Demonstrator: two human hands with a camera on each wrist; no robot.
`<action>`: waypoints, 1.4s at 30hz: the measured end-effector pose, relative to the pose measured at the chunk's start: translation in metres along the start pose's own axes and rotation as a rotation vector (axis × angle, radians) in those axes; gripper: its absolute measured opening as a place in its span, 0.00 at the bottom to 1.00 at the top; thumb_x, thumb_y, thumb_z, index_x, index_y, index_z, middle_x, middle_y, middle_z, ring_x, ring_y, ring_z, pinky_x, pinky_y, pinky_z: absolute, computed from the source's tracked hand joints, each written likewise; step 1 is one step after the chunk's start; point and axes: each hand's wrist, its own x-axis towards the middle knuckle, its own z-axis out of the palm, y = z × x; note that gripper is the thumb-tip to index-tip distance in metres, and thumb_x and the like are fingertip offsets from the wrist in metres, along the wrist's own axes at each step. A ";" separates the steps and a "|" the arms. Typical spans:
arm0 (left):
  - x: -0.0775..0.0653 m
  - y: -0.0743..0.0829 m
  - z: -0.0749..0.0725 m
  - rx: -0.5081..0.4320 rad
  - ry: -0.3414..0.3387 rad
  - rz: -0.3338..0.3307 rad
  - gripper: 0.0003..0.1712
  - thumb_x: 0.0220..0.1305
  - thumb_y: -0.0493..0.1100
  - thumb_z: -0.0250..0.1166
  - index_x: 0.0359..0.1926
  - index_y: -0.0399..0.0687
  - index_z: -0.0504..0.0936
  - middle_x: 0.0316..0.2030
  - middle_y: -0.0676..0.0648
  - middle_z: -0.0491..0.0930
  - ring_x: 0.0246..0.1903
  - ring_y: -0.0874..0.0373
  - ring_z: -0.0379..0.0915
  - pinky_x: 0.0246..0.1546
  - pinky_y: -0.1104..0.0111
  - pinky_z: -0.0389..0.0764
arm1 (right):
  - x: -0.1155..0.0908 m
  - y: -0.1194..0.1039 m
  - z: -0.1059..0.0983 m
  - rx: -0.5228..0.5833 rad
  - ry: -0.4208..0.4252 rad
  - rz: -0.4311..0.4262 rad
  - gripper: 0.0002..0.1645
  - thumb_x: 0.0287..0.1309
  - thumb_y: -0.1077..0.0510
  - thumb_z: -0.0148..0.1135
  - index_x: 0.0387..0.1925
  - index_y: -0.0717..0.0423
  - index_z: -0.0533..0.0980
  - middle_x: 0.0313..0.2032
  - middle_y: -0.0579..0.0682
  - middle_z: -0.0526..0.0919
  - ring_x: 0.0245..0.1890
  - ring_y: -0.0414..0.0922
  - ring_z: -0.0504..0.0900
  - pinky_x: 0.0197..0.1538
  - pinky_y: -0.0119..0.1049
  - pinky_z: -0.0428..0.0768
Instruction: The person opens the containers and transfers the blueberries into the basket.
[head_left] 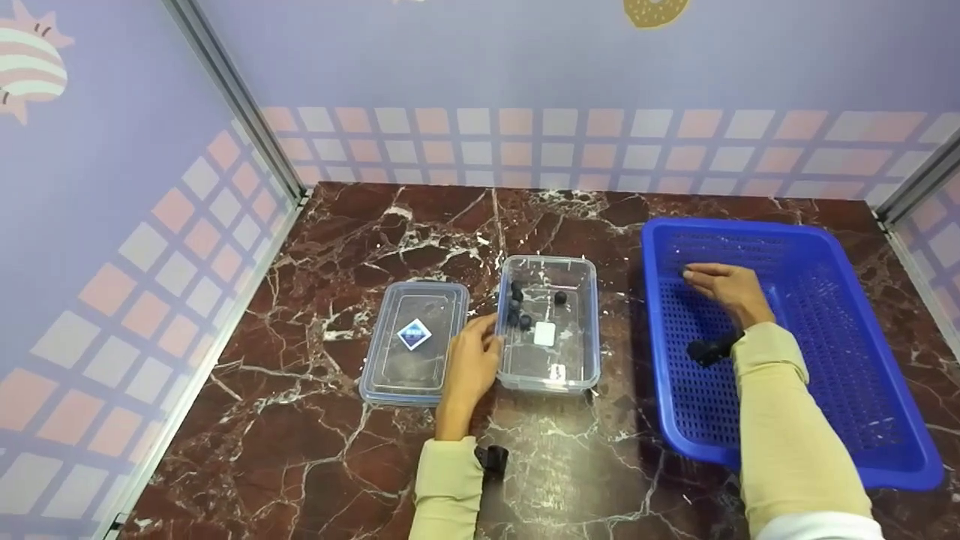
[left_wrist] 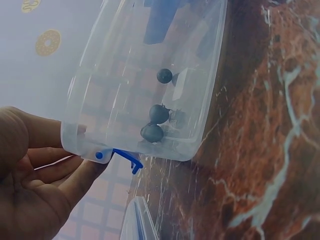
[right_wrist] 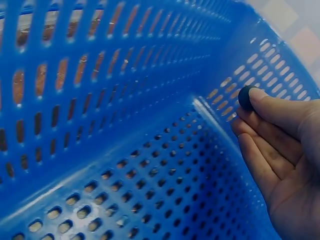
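My left hand (head_left: 474, 360) grips the near-left rim of a clear plastic container (head_left: 573, 360), its fingers and thumb on either side of the wall in the left wrist view. Several dark blueberries (head_left: 560, 298) lie on the container's bottom, most of them along its left side, near a white square label (head_left: 544, 334). Over the left part of a blue perforated basket (head_left: 651, 315), my right hand (head_left: 727, 289) pinches one blueberry (right_wrist: 245, 98) between thumb and fingertips. The basket's floor shows bare below that hand in the right wrist view; my forearm hides part of the basket.
A clear lid (head_left: 409, 375) with a blue-and-white diamond sticker lies flat to the left of the container. A blue clip (left_wrist: 131, 160) hangs from the container's rim. Patterned panels (head_left: 480, 67) close off the back and sides of the brown marbled tabletop (head_left: 300, 427).
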 end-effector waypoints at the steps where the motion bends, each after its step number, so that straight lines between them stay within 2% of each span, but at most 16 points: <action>1: 0.000 0.001 0.000 0.004 -0.003 0.000 0.19 0.59 0.31 0.61 0.53 0.33 0.79 0.49 0.39 0.81 0.45 0.51 0.81 0.48 0.63 0.81 | 0.000 0.002 0.000 -0.006 -0.003 0.002 0.36 0.59 0.56 0.63 0.63 0.73 0.65 0.31 0.28 0.83 0.34 0.22 0.81 0.52 0.24 0.77; 7: 0.003 0.006 0.004 -0.014 -0.015 0.034 0.20 0.58 0.29 0.60 0.53 0.30 0.78 0.49 0.36 0.81 0.48 0.48 0.80 0.49 0.64 0.81 | -0.002 0.007 -0.001 -0.062 0.009 0.013 0.33 0.61 0.57 0.61 0.63 0.72 0.66 0.29 0.25 0.81 0.34 0.21 0.80 0.52 0.23 0.77; 9: 0.004 0.008 0.005 -0.011 -0.017 0.038 0.20 0.58 0.29 0.60 0.53 0.29 0.78 0.49 0.36 0.81 0.48 0.48 0.80 0.49 0.64 0.81 | -0.003 0.008 -0.002 -0.108 0.030 0.017 0.33 0.61 0.55 0.62 0.62 0.69 0.67 0.30 0.24 0.80 0.34 0.20 0.79 0.53 0.23 0.77; 14: 0.006 0.013 0.007 0.031 -0.017 0.041 0.20 0.58 0.30 0.60 0.53 0.31 0.79 0.50 0.38 0.81 0.48 0.48 0.80 0.50 0.61 0.80 | -0.003 0.010 -0.005 -0.191 0.080 0.011 0.34 0.59 0.50 0.64 0.62 0.65 0.70 0.34 0.25 0.79 0.35 0.19 0.76 0.54 0.22 0.77; 18: 0.007 0.014 0.008 0.038 -0.021 0.035 0.20 0.58 0.31 0.60 0.54 0.32 0.78 0.52 0.39 0.80 0.49 0.48 0.79 0.52 0.60 0.78 | -0.003 0.011 -0.005 -0.217 0.106 0.005 0.32 0.60 0.51 0.63 0.61 0.64 0.71 0.36 0.28 0.79 0.36 0.20 0.75 0.50 0.19 0.76; 21: 0.007 0.014 0.008 0.032 -0.021 0.032 0.20 0.58 0.30 0.60 0.54 0.32 0.78 0.52 0.38 0.80 0.49 0.48 0.79 0.52 0.61 0.79 | -0.002 0.012 -0.003 -0.302 0.121 0.009 0.31 0.60 0.49 0.62 0.60 0.61 0.73 0.47 0.41 0.82 0.45 0.27 0.76 0.54 0.23 0.74; 24: 0.007 0.014 0.010 0.040 -0.020 0.036 0.20 0.58 0.30 0.60 0.53 0.32 0.79 0.51 0.38 0.80 0.49 0.48 0.79 0.52 0.61 0.79 | -0.002 0.013 -0.002 -0.405 0.128 0.004 0.30 0.60 0.48 0.62 0.59 0.60 0.74 0.59 0.56 0.76 0.58 0.44 0.73 0.61 0.36 0.70; 26: 0.007 0.014 0.012 0.052 -0.019 0.043 0.20 0.57 0.29 0.60 0.53 0.32 0.79 0.51 0.39 0.81 0.49 0.48 0.79 0.52 0.61 0.79 | -0.001 0.013 -0.002 -0.458 0.133 -0.002 0.29 0.60 0.48 0.62 0.58 0.60 0.74 0.61 0.61 0.73 0.63 0.52 0.69 0.64 0.43 0.68; 30: 0.008 0.014 0.014 0.074 -0.020 0.056 0.20 0.57 0.28 0.59 0.52 0.31 0.79 0.50 0.39 0.81 0.50 0.48 0.79 0.53 0.60 0.78 | 0.000 0.013 -0.002 -0.527 0.141 -0.026 0.27 0.60 0.49 0.62 0.56 0.61 0.76 0.60 0.62 0.74 0.63 0.57 0.68 0.63 0.49 0.67; 35: 0.008 0.014 0.011 0.108 -0.016 0.030 0.20 0.57 0.28 0.59 0.52 0.32 0.79 0.51 0.39 0.81 0.52 0.47 0.78 0.55 0.59 0.77 | 0.002 0.010 0.005 -0.560 0.106 -0.042 0.26 0.60 0.51 0.62 0.56 0.62 0.75 0.59 0.64 0.74 0.62 0.59 0.68 0.64 0.53 0.66; 42: 0.000 0.009 0.004 0.111 0.005 -0.021 0.20 0.57 0.29 0.59 0.53 0.32 0.79 0.52 0.37 0.80 0.53 0.45 0.77 0.56 0.58 0.76 | 0.005 0.009 0.023 -0.591 0.090 -0.120 0.21 0.58 0.58 0.63 0.51 0.64 0.77 0.53 0.65 0.79 0.53 0.57 0.74 0.56 0.48 0.70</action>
